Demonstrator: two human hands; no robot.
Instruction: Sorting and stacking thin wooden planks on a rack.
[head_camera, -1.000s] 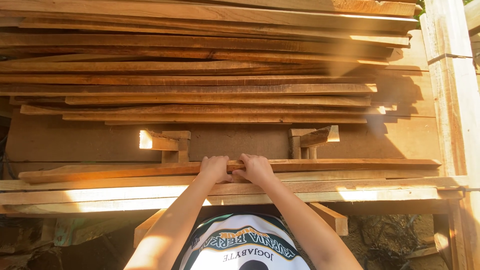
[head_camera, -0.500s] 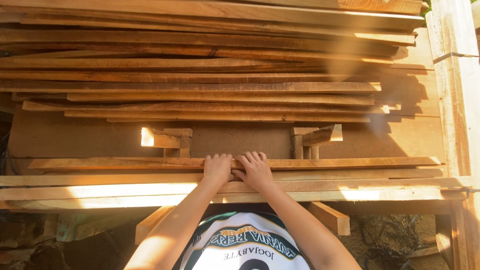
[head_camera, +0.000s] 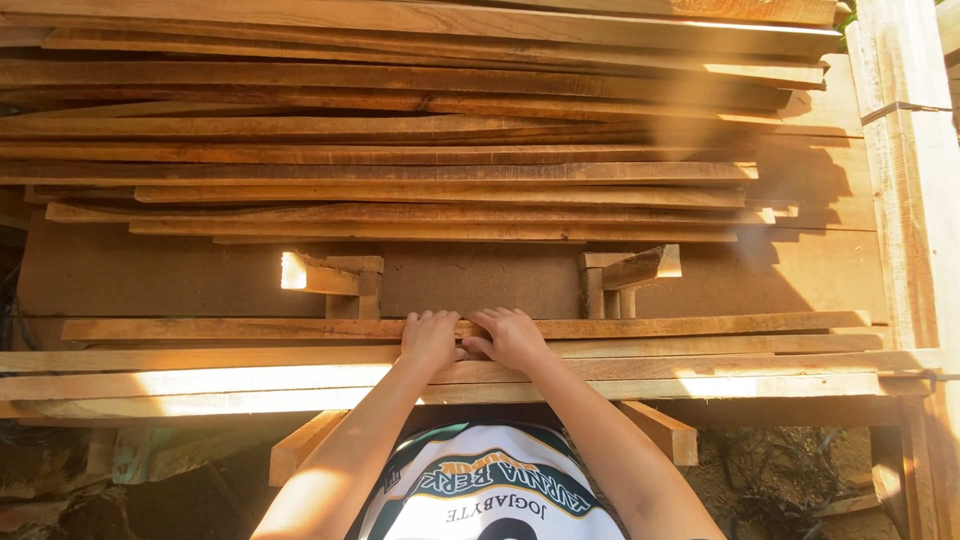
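Both of my hands rest side by side on a long thin wooden plank that lies across the near part of a workbench. My left hand presses flat on it, fingers together and pointing away from me. My right hand lies next to it, fingers curled over the plank's far edge. The thumbs nearly touch. More long planks lie under my wrists along the bench's front edge.
A thick pile of long wooden boards fills the far half of the bench. Two small wooden block brackets stand on the brown bench top between pile and hands. A pale upright post stands at right.
My hands have pushed the thin plank a little away from me, toward the brackets. The view has tipped slightly downward.
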